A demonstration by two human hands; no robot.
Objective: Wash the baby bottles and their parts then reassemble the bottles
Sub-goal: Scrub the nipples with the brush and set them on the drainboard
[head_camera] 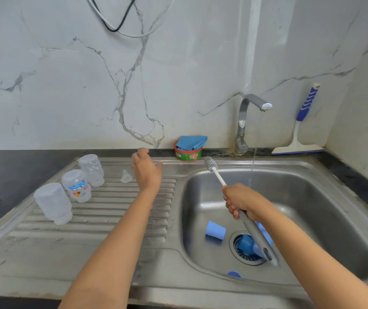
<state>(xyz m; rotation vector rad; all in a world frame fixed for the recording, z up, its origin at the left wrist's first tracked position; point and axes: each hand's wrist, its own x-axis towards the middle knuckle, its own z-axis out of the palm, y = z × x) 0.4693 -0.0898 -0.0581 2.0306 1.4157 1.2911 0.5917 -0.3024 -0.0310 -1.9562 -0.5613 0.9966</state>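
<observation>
Three clear baby bottles stand upside down on the steel drainboard (103,221): one at the front (53,202), one with a coloured print (76,185), one at the back (91,170). A clear teat (126,176) lies just left of my left hand (145,171), which hovers open over the board with nothing in it. My right hand (243,201) grips the grey handle of a bottle brush (214,170), bristle head up over the basin's back left rim. In the basin lie a light blue cap (215,230), a blue collar (245,244) on the drain, and a small blue disc (234,274).
A thin stream of water runs from the tap (248,114) into the sink basin (312,208). A soap tub (188,152) with a blue cloth sits behind the sink. A blue-handled squeegee (299,134) leans in the right corner. Black counter (11,175) lies left.
</observation>
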